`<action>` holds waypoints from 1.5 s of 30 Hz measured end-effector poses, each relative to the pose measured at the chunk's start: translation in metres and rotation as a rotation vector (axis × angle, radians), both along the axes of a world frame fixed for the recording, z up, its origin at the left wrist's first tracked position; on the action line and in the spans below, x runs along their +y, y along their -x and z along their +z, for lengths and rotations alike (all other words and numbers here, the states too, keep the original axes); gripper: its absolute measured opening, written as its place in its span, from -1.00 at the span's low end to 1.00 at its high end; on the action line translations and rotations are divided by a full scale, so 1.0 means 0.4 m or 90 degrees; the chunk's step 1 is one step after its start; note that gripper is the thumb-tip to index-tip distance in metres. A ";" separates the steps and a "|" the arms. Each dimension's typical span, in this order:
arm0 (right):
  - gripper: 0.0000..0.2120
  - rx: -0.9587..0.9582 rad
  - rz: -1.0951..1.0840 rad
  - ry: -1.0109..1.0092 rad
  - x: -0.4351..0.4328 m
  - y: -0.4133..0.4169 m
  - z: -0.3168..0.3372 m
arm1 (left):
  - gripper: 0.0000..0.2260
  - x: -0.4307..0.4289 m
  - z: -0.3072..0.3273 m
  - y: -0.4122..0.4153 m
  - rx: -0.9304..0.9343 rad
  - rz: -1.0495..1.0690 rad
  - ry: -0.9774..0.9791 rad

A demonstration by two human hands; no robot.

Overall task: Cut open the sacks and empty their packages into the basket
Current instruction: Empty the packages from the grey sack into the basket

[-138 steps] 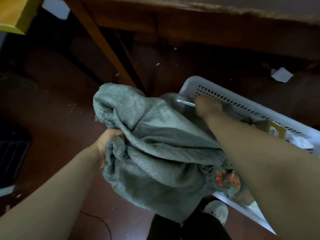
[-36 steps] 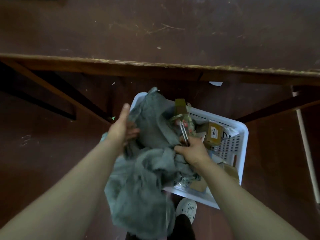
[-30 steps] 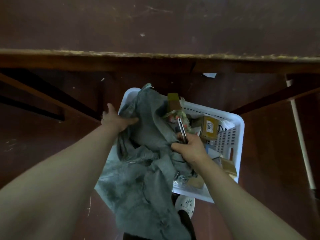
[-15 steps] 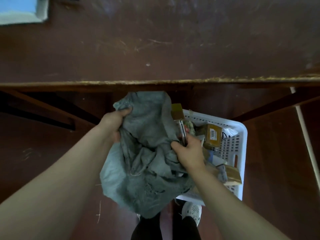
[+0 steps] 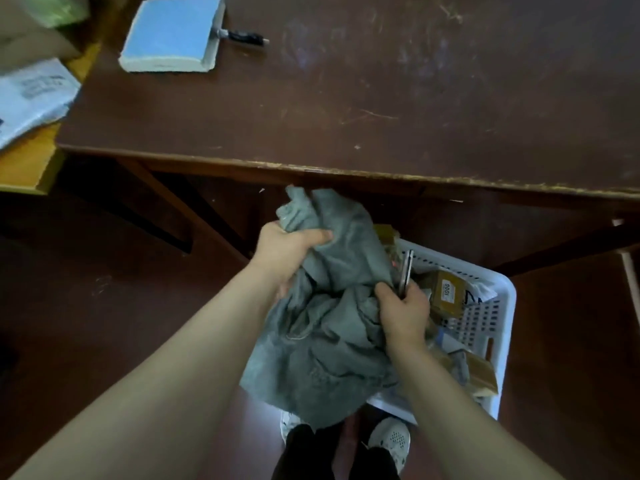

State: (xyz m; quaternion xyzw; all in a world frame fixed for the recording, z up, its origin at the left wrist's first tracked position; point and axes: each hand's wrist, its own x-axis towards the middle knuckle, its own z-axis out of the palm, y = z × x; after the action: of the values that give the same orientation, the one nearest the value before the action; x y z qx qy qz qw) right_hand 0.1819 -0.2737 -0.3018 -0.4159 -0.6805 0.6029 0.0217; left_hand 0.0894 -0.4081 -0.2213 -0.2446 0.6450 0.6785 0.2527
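Observation:
A limp grey sack [image 5: 329,334] hangs bunched between both hands, over the left part of a white perforated basket [image 5: 504,306] on the floor. My left hand [image 5: 287,251] grips the sack's upper edge. My right hand [image 5: 403,311] pinches the sack's middle and also holds a thin metal cutter [image 5: 406,271] pointing up. Brown taped packages lie in the basket, one labelled box [image 5: 445,292] at the top and another package [image 5: 479,374] lower right. The sack hides the basket's left side.
A dark brown wooden table [image 5: 381,98] spans the view above the basket, its edge just beyond the sack. A blue pad [image 5: 173,32] and white mailers [image 5: 31,95] lie at the upper left. My shoes [image 5: 389,436] stand below the basket on the brown floor.
The sack has been lifted and gathered higher between my hands. My left hand has closed on its upper edge. My view has tilted up, and more of the table top shows.

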 end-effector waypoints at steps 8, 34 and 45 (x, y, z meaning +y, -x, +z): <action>-0.92 0.052 -0.031 -0.042 0.018 -0.036 0.036 | -0.66 0.022 0.063 -0.037 0.104 0.002 -0.103; -0.67 -0.081 0.203 0.190 -0.029 -0.019 0.018 | 0.28 -0.224 -0.402 -0.173 -0.432 0.173 0.136; -0.77 -0.230 0.193 0.034 0.041 -0.045 -0.132 | 0.28 -0.220 -0.541 -0.189 -0.361 -0.082 0.494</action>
State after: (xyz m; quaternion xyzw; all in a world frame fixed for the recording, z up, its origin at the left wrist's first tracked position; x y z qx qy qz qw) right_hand 0.1997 -0.2573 -0.3545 -0.4102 -0.7118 0.5329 -0.2026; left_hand 0.1650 -0.4959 -0.4376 -0.4556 0.7702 0.2773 0.3496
